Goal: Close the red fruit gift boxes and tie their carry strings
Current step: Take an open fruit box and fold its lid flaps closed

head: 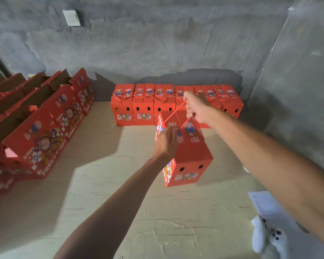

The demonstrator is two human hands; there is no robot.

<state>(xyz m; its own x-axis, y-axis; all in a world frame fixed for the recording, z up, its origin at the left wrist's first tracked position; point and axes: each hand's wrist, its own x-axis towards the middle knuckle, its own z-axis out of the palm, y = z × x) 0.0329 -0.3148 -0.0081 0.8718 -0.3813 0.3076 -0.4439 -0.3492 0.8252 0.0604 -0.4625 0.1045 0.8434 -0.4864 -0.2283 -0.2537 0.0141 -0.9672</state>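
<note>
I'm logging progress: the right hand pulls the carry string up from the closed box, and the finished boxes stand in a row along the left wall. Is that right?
Not quite. The head view shows the right hand pulling the carry string up from the closed box, but the row of finished boxes stands along the far wall ahead; the boxes at left are open.

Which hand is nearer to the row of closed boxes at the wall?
Right. The right hand holds the red string up just before the row of closed boxes; the left hand is lower, on the near box.

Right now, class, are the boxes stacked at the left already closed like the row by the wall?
No: the boxes at the left stand with flaps open, unlike the closed row by the wall.
</note>
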